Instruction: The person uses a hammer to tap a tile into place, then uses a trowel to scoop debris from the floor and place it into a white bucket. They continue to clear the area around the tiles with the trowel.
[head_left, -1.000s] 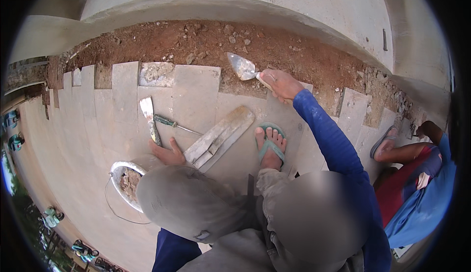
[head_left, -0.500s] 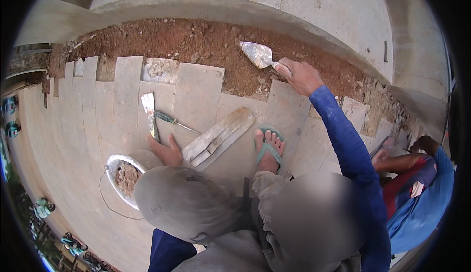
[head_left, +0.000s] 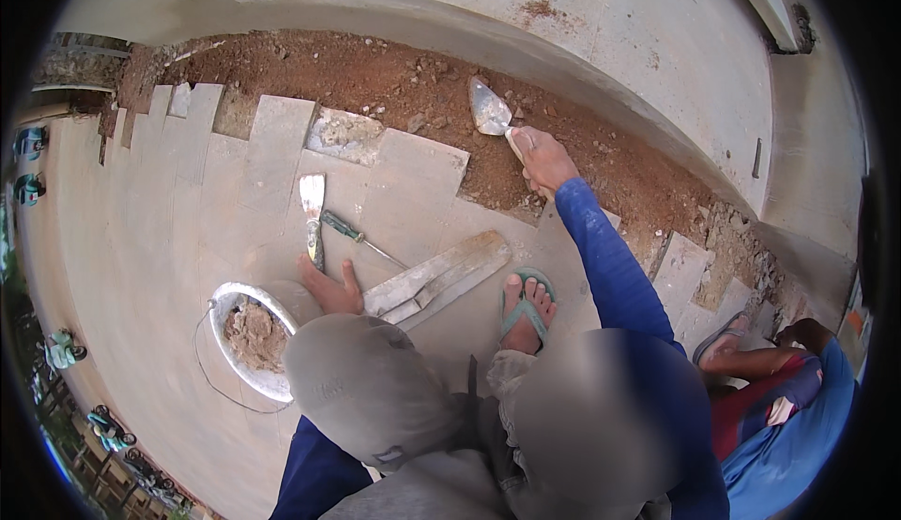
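Note:
My right hand is closed round the handle of a pointed trowel. Its mortar-smeared blade is over the bare reddish soil, tip pointing away from me. My left hand rests on the paving with thumb and fingers apart, holding nothing visible. Just beyond its fingers lies a scraper with a whitened blade, and a green-handled screwdriver lies beside that. A worn, dusty wooden float lies between my left hand and my sandalled foot.
A white bucket of brown mortar stands left of my knee. Beige tiles end in a stepped edge along the soil, with a concrete wall behind. Another person in blue crouches at the right. Parked motorbikes line the far left.
My right hand has moved the trowel left and farther out over the soil, and its blade has turned to point more away from me. My left hand stays by the scraper. The view has shifted slightly.

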Tool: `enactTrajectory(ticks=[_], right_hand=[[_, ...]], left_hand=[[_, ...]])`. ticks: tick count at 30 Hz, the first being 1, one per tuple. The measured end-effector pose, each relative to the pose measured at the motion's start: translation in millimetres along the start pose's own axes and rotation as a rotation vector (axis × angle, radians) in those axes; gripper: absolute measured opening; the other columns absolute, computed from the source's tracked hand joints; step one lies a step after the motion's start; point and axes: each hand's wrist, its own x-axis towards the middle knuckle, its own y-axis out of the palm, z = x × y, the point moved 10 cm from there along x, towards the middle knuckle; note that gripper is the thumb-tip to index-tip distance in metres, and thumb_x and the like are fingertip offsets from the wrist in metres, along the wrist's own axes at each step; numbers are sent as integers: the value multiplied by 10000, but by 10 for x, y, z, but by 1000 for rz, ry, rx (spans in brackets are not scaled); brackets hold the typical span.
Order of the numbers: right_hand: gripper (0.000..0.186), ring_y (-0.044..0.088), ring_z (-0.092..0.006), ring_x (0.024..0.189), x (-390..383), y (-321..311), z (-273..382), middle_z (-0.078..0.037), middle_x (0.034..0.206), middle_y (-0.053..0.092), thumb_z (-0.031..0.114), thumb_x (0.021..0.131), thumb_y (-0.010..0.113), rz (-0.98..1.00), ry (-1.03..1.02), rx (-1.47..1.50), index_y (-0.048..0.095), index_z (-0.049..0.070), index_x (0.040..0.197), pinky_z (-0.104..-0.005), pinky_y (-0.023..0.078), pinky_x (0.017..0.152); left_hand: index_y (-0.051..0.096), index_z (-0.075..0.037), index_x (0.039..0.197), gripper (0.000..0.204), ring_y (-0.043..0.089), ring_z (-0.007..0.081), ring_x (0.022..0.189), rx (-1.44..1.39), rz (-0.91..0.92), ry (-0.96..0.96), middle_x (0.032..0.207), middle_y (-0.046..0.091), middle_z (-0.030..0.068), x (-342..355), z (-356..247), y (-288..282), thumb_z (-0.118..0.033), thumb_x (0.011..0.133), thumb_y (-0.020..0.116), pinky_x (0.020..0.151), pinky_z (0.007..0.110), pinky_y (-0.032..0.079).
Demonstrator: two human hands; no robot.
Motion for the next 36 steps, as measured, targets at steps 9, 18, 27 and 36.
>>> enactTrajectory(ticks=[9,18,27,36], right_hand=[[440,688,-426,967,-87,291,872,-223,972,724,474,1026,453,-197,-454,-718,655,101,1140,-543,522,864],[419,700,-409,945,-245,-308,1108,-228,943,723,437,1028,463,-371,-392,-671,671,82,1108,-531,541,841],[438,676,-409,1039,-43,-308,660,-223,1066,715,437,1020,458,-375,-229,-572,687,77,1124,-530,518,911],[452,671,-407,1062,-394,-150,8,-220,1089,714,435,1007,468,-198,-189,-299,705,67,1119,-535,512,915]], left_hand=[[212,83,1528,873,237,471,1467,-24,26,-1,1564,255,327,-17,-54,53,-271,902,705,1215,544,179],[211,87,1525,861,248,473,1459,-30,5,9,1555,269,327,0,-57,12,-244,901,704,1210,546,188],[215,84,1530,862,261,461,1458,-45,37,-45,1555,273,320,-17,67,-27,-254,906,705,1212,536,188],[256,87,1513,806,329,483,1398,41,-24,46,1504,340,330,-2,-202,-12,-323,953,665,1182,549,251]])
